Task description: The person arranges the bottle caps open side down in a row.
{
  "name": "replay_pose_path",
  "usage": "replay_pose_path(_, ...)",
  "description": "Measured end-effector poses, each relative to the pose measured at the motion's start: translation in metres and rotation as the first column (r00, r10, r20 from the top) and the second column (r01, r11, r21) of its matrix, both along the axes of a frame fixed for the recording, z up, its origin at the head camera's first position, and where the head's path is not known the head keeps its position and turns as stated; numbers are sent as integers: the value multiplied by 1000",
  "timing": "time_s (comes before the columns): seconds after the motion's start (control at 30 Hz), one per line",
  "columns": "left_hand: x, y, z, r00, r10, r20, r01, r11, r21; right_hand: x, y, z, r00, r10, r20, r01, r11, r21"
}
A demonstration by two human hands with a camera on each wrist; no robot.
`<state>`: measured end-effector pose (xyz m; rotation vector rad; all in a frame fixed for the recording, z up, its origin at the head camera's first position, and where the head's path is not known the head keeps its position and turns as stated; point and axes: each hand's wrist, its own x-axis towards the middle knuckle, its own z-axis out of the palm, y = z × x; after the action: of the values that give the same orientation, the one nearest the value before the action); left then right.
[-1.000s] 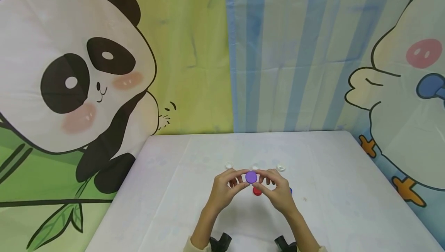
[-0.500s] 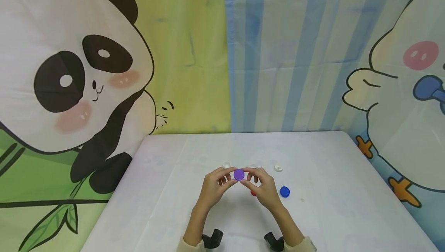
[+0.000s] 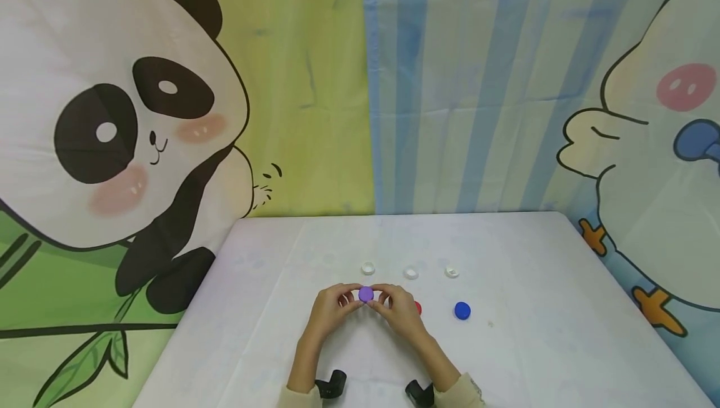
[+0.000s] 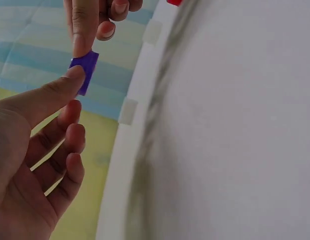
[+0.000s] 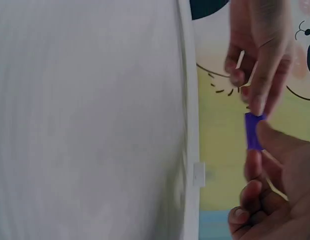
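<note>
A small purple disc is pinched between both hands above the table. My left hand grips its left edge with thumb and forefinger; my right hand does the same on the right. Seen edge-on in the left wrist view, the purple disc is short and thick, with the thumbs on its near face. A red disc lies partly hidden behind the right hand. Further right is a blue disc. Beyond the hands, a white round piece sits almost directly behind the purple one.
Two more white round pieces stand in the same row, a middle one and a right one. All rest on a white-covered table. Printed curtains hang at its back edge. Black wrist mounts stick out by the sleeves.
Both hands have carried the purple disc leftward and, lately, lower in the head view. The blue disc and the row of white pieces have come out from behind the hands.
</note>
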<state>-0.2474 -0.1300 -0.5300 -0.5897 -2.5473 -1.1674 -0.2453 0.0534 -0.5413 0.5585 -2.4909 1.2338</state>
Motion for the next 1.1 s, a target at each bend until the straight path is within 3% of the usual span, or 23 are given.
replay_pose_path(0.17, 0, -5, -13, 993, 3, 119, 0, 1000, -27, 0, -4, -5, 995, 28, 96, -34, 998, 60)
replay_pose_path(0.3, 0, -7, -20, 985, -4, 174, 11, 999, -39, 1, -5, -9, 985, 32, 172, -43, 997, 63)
replay_pose_path(0.47, -1, -7, -26, 983, -7, 183, 16, 999, -47, 2, -6, -14, 979, 23, 204, -39, 997, 73)
replay_pose_path(0.93, -5, -7, -35, 987, -13, 157, 29, 994, -102, 2, -8, -22, 987, -4, 162, -17, 992, 127)
replay_pose_path(1.1, -6, -14, -33, 969, -79, 233, 96, 993, -64, 5, -7, -18, 978, -19, 209, -10, 991, 133)
